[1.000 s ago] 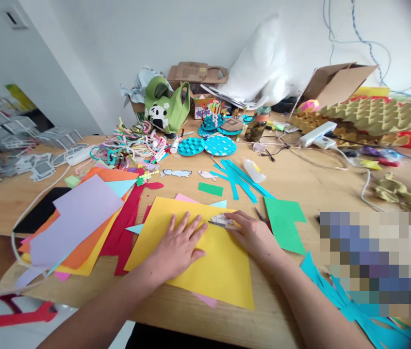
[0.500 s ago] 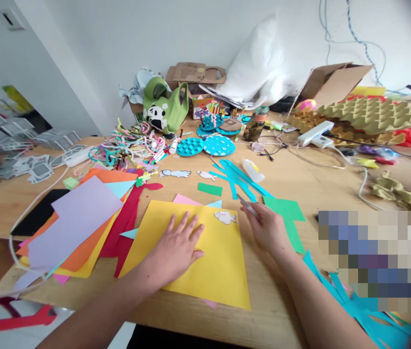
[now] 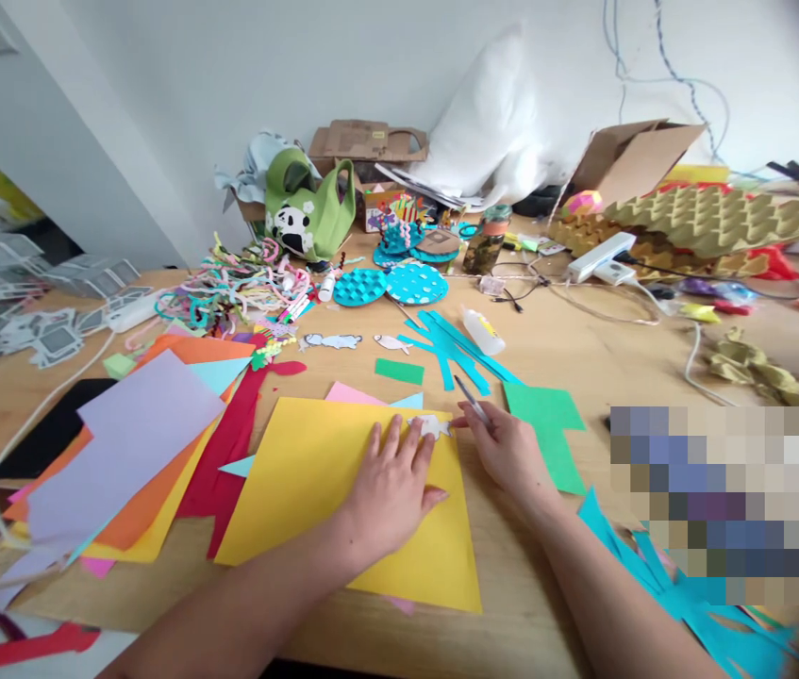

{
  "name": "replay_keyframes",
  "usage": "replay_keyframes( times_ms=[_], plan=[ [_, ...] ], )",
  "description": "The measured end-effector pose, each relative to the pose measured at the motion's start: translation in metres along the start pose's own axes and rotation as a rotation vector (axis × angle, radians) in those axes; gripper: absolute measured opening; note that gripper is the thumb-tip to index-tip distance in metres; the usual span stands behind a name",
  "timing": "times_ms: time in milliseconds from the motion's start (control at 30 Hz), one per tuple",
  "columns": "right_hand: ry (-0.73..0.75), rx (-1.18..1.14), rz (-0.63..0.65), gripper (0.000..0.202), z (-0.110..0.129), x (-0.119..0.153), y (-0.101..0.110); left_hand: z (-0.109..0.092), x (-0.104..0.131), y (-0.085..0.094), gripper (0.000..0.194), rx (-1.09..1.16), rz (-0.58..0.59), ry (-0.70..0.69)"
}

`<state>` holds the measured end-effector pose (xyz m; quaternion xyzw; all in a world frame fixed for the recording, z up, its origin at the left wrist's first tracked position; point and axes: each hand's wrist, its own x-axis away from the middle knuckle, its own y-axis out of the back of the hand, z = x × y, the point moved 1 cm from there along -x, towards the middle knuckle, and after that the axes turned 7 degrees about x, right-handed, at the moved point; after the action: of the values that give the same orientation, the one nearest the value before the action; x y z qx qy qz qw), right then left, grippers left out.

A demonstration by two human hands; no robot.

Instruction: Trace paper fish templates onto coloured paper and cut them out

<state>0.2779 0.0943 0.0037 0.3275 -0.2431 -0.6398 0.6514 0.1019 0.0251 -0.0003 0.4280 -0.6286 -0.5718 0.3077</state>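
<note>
My left hand (image 3: 395, 481) lies flat with fingers spread on a yellow sheet of paper (image 3: 300, 481). Its fingertips reach the white paper fish cutout (image 3: 434, 426) at the sheet's top right corner and cover part of it. Just right of that corner, my right hand (image 3: 505, 448) is closed around a slim pen (image 3: 471, 396), its tip pointing up and away. A fingertip of this hand comes close to the fish's tail; I cannot tell if they touch. Pink paper (image 3: 346, 392) peeks out from under the yellow sheet.
Stacked coloured papers (image 3: 137, 443) lie left, beside red paper (image 3: 222, 462). Green paper (image 3: 547, 424) is right of my hand. Blue strips (image 3: 452, 349), a glue bottle (image 3: 484, 332) and a small fish cutout (image 3: 391, 343) lie beyond. Egg trays (image 3: 717, 222) stand back right.
My left hand has slid right and slightly up across the yellow sheet, onto the fish cutout. My right hand still holds the pen near the corner. The view has shifted slightly.
</note>
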Motion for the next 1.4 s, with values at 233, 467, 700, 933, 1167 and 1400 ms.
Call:
replay_keyframes(
  times_ms=[233,467,700,933,1167,1400],
  plan=[
    [-0.024,-0.005,-0.002,0.031,-0.0008,0.001,0.0016,-0.0013,-0.0005,-0.0033,0.063,-0.006,-0.01,0.006],
    [-0.007,-0.006,-0.009,0.028,-0.0034,0.0015,0.0001,-0.0007,-0.0008,-0.0037,0.062,-0.012,-0.01,0.007],
    [-0.01,0.0,0.004,0.027,-0.0029,0.0027,0.0003,-0.0016,-0.0012,-0.003,0.062,-0.012,-0.01,0.009],
    [0.004,-0.005,-0.002,0.028,-0.004,0.0022,-0.0015,-0.003,-0.0031,-0.0017,0.063,-0.029,0.002,0.03],
    [-0.02,-0.025,-0.03,0.028,-0.0016,0.0049,0.001,-0.0033,-0.0029,-0.0017,0.062,-0.05,-0.013,0.026],
    [-0.001,-0.026,-0.001,0.026,0.0,0.0045,-0.0001,-0.0028,-0.0025,-0.0037,0.062,-0.055,-0.019,0.026]
  ],
)
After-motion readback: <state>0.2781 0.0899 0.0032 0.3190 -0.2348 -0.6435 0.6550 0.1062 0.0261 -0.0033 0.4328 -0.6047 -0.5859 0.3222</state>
